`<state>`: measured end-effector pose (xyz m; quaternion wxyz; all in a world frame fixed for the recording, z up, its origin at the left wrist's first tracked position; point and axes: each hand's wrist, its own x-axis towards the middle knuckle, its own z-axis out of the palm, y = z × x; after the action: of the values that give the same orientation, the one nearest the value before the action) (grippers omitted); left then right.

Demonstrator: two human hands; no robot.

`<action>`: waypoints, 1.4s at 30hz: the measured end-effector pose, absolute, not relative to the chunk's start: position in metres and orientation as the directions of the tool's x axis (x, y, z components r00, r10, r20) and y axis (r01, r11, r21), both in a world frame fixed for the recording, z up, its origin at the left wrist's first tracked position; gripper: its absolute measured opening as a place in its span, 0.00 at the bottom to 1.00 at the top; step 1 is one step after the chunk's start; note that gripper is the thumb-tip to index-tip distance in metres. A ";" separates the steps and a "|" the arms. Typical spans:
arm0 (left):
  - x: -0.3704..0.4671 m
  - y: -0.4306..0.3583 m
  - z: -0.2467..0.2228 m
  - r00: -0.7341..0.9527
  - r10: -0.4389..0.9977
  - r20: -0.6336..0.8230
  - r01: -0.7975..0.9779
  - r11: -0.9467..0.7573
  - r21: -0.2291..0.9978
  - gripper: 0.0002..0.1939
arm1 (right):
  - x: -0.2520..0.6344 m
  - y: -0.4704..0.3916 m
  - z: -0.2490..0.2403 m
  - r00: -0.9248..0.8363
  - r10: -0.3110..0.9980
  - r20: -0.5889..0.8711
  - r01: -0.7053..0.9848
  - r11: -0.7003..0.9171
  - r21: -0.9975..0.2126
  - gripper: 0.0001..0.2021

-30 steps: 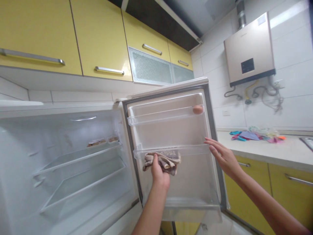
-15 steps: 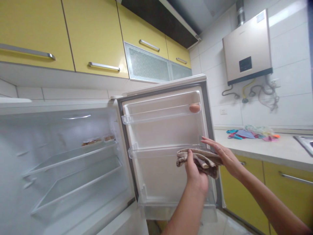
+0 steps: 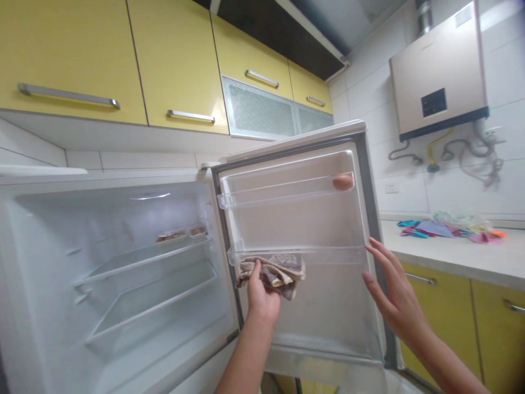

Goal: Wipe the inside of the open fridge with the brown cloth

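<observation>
My left hand [image 3: 261,295] grips a crumpled brown-and-grey cloth [image 3: 274,269] and presses it against the left end of the middle clear shelf [image 3: 328,254] on the open fridge door [image 3: 371,180]. With fingers spread, my right hand [image 3: 394,293] rests flat on the door's right edge, just below that shelf's end. One egg [image 3: 343,181] sits at the right end of the upper door shelf.
The fridge interior [image 3: 123,262] stands open at left, with glass shelves and small food trays [image 3: 180,235] at the back. Yellow cabinets hang above. A counter [image 3: 459,257] at right carries colourful items [image 3: 447,227]; a water heater [image 3: 441,71] is on the wall.
My left hand has slid the cloth from the right end of the middle door shelf back to its left end. My right hand stays on the door's edge.
</observation>
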<state>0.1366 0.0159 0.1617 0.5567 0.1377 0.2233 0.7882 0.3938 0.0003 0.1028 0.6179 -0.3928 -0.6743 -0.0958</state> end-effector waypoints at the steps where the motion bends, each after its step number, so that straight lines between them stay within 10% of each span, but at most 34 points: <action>1: 0.125 0.015 0.164 -0.384 0.923 -0.042 -0.805 -0.312 0.505 0.03 | 0.388 -0.002 0.099 0.052 0.402 0.914 0.668 0.667 -0.331 0.29; 6: 0.086 0.018 0.162 -0.712 0.702 0.036 -0.549 -0.587 0.596 0.03 | 0.370 -0.004 0.091 -0.041 0.427 0.903 0.735 0.625 -0.263 0.34; 10: 0.080 0.022 0.139 -0.736 0.515 0.438 -0.087 -0.715 0.694 0.18 | 0.369 -0.006 0.095 -0.013 0.434 0.901 0.685 0.660 -0.308 0.32; 14: 0.091 0.024 0.104 -0.388 0.402 0.829 0.497 -0.666 0.556 0.34 | 0.378 -0.009 0.097 0.019 0.472 0.881 0.560 0.725 -0.401 0.30; 18: 0.119 0.028 0.083 0.066 0.438 0.897 0.834 -0.518 0.191 0.45 | 0.396 -0.006 0.095 -0.008 0.521 0.854 0.419 0.777 -0.470 0.29; 23: 0.168 0.024 0.097 0.445 0.428 0.787 0.840 -0.504 -0.202 0.44 | 0.408 -0.001 0.097 -0.026 0.530 0.847 0.331 0.804 -0.493 0.30; 28: 0.208 0.012 0.126 0.617 0.389 0.684 0.727 -0.615 -0.306 0.38 | 0.407 0.009 0.095 0.030 0.543 0.839 0.297 0.797 -0.526 0.33; 36: 0.219 0.005 0.167 0.573 0.382 0.725 0.671 -0.727 -0.146 0.46 | 0.403 0.017 0.104 0.136 0.520 0.843 0.364 0.765 -0.531 0.36; 42: 0.219 0.012 0.176 0.402 0.410 0.819 0.481 -0.855 0.192 0.44 | 0.382 -0.002 0.150 -0.141 0.253 0.957 0.701 0.708 -0.084 0.36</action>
<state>0.2194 0.0115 0.1762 -0.0371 0.8365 0.2663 0.4775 0.3821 -0.0016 0.1498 0.5678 -0.3272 -0.7292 -0.1969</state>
